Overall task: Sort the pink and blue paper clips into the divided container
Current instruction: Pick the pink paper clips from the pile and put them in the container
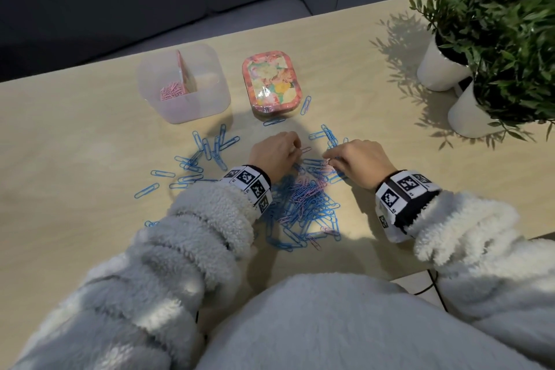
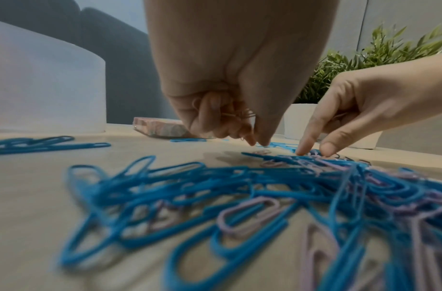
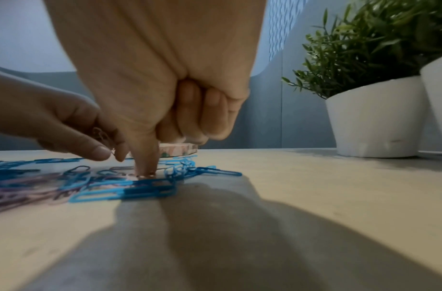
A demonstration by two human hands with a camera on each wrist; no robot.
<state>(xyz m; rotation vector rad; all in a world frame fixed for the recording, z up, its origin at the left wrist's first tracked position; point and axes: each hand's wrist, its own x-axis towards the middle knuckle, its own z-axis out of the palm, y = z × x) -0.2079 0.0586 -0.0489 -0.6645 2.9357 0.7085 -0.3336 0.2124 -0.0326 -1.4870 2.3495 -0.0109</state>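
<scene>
Nearest the person, fleece sleeves (image 1: pixel 192 237) and tagged wristbands (image 1: pixel 250 182) frame a tangled pile (image 1: pixel 303 207) of blue and pink clips on the table (image 1: pixel 90 159), between the two wrists.

At the far edge of the pile, the left hand (image 1: pixel 274 153) is curled, its thumb and forefinger tips down at the table; the left wrist view shows several pink clips (image 2: pixel 236 115) bunched inside its curled fingers (image 2: pixel 212 110). The right hand (image 1: pixel 357 161) is just beside it, forefinger (image 3: pixel 147 157) and thumb reaching down onto clips at the pile's edge, the other fingers folded into the palm. Whether its fingertips actually pinch a clip cannot be told.

To the left of the hands, loose blue clips (image 1: pixel 207 153) lie scattered; a few more (image 1: pixel 327 135) lie beyond the right hand.

Farther back stands the clear container (image 1: pixel 186 111), split by a divider (image 1: pixel 184 72). Its left compartment holds a heap of pink clips (image 1: pixel 171 90); nothing can be made out in the right one. Just to its right sits a floral tin (image 1: pixel 270 81), a blue clip (image 1: pixel 305 105) beside it. At the far right are two plants (image 1: pixel 495 9) in white pots (image 1: pixel 438 69).
</scene>
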